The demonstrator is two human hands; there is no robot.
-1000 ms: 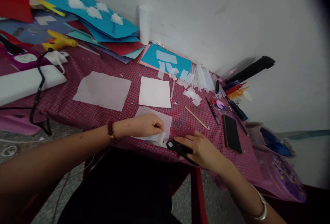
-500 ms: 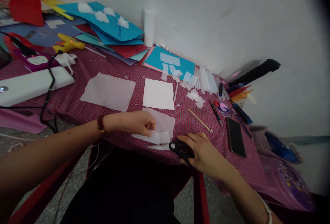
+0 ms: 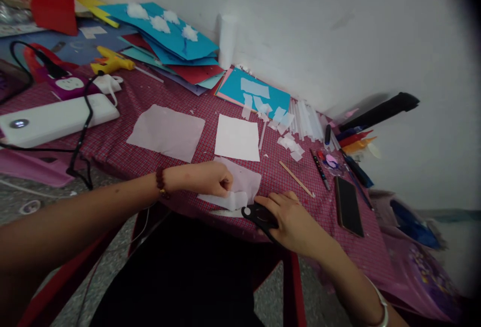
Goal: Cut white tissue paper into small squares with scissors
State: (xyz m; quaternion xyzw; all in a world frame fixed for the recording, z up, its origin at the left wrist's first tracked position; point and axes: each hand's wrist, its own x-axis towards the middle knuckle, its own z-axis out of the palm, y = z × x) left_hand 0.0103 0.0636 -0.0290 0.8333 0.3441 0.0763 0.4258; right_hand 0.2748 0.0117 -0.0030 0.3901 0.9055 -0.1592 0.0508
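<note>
Head view showed the right hand (image 3: 291, 219) wrapped around black-handled metal scissors (image 3: 260, 215); the left hand (image 3: 211, 177), fingers curled, perhaps pinched the near thin white paper sheet (image 3: 247, 175).

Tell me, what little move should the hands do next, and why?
Perhaps the right hand should ease the scissors back a little: their blades lie near the close edge of the thin paper, pointing left, and the left hand is over that same paper.
</note>
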